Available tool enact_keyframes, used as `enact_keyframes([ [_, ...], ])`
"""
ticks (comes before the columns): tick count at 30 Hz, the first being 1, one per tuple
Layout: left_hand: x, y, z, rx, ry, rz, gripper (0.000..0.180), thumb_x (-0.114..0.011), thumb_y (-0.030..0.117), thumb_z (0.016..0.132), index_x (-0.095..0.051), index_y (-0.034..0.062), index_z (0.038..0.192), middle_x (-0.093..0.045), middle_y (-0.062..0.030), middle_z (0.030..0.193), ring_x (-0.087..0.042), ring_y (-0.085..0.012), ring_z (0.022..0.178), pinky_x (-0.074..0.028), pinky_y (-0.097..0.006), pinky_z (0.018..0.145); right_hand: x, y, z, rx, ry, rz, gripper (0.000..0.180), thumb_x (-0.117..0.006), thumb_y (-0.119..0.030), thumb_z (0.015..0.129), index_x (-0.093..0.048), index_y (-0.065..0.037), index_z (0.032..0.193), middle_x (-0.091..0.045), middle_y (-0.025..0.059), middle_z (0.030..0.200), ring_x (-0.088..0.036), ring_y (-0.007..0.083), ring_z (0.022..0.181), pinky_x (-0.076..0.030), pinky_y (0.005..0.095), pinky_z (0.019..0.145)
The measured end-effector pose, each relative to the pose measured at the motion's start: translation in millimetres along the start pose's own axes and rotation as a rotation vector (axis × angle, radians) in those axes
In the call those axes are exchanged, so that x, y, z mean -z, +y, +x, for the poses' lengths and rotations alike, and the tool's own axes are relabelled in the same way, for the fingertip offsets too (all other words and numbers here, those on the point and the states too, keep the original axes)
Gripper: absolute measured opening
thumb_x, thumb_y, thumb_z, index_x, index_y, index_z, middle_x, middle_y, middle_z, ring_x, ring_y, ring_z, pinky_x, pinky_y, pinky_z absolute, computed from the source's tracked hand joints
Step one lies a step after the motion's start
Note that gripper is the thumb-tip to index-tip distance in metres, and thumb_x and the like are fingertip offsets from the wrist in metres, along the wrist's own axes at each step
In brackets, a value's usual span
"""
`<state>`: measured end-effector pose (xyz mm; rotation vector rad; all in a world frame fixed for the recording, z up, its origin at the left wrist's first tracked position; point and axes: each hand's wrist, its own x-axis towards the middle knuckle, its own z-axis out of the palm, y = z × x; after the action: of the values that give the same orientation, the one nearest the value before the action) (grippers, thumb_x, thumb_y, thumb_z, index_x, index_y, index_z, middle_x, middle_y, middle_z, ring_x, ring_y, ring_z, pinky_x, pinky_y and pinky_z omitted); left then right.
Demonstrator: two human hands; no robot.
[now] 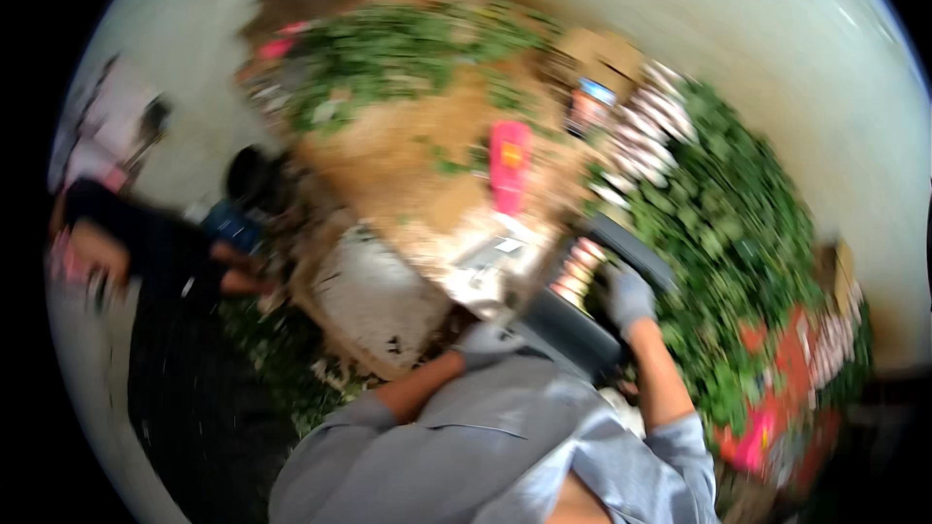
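Observation:
In front of my body stands a dark grey, trough-like holder (568, 328) with two thick sides. Between its sides lies a row of pale pink and cream pieces (579, 270), too blurred to name. My right hand (629, 297), in a grey glove, is at the row's right end, by the holder's far side. My left hand (488, 342), also gloved, is at the holder's left end, close to my waist. Motion blur smears the fingers of both hands, so their grip does not show. Left of the holder, a small light grey flat object (490, 250) lies on the table.
A brown worktable (379, 160) bears a pink object (509, 167), cut leafy stems (388, 53) and a cardboard box (597, 58). Pale wrapped bundles (652, 126) and heaped foliage (718, 223) lie right. A white-bottomed tray (374, 291) sits left, near another person's arm (243, 281).

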<state>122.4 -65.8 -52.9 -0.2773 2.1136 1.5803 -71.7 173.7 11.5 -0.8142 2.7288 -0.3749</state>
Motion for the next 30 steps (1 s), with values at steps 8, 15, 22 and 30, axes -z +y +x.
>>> enact_keyframes([
  [8,-47,-48,-3,-0.026,0.263,0.076,0.087,-0.062,0.047,0.09,-0.033,-0.0025,0.155,-0.051,-0.0308,0.146,-0.052,-0.0388,0.135,-0.041,-0.039,0.113,-39,21,-1,0.13,0.112,-0.256,0.029,-0.069,-0.022,0.086,-0.063,-0.008,0.11,-0.064,0.0269,0.118,-0.064,0.0436,0.1,-0.053,0.0511,0.083],
  [15,-46,-35,-16,-0.017,0.217,0.096,0.083,-0.065,0.045,0.09,-0.039,-0.0018,0.152,-0.063,-0.0259,0.132,-0.065,-0.0342,0.119,-0.05,-0.039,0.101,-27,5,-1,0.165,0.194,-0.237,0.04,-0.071,-0.023,0.086,-0.062,-0.009,0.123,-0.061,0.0219,0.12,-0.062,0.0412,0.102,-0.053,0.051,0.085],
  [22,-45,-42,-28,-0.088,0.3,0.136,0.071,-0.063,0.046,0.09,-0.049,0.0023,0.145,-0.067,-0.0249,0.124,-0.066,-0.0366,0.113,-0.05,-0.042,0.098,-37,20,18,0.451,0.179,-0.072,0.045,-0.066,-0.027,0.094,-0.059,-0.005,0.132,-0.054,0.0239,0.144,-0.053,0.0407,0.132,-0.05,0.0453,0.103],
  [30,-52,-61,-23,-0.118,0.364,0.135,0.058,-0.062,0.045,0.091,-0.059,0.0072,0.134,-0.07,-0.0198,0.118,-0.068,-0.0329,0.107,-0.052,-0.041,0.09,-35,10,16,0.358,0.115,-0.205,0.047,-0.064,-0.032,0.095,-0.058,-0.009,0.135,-0.053,0.0179,0.148,-0.057,0.0367,0.128,-0.052,0.0437,0.099],
])
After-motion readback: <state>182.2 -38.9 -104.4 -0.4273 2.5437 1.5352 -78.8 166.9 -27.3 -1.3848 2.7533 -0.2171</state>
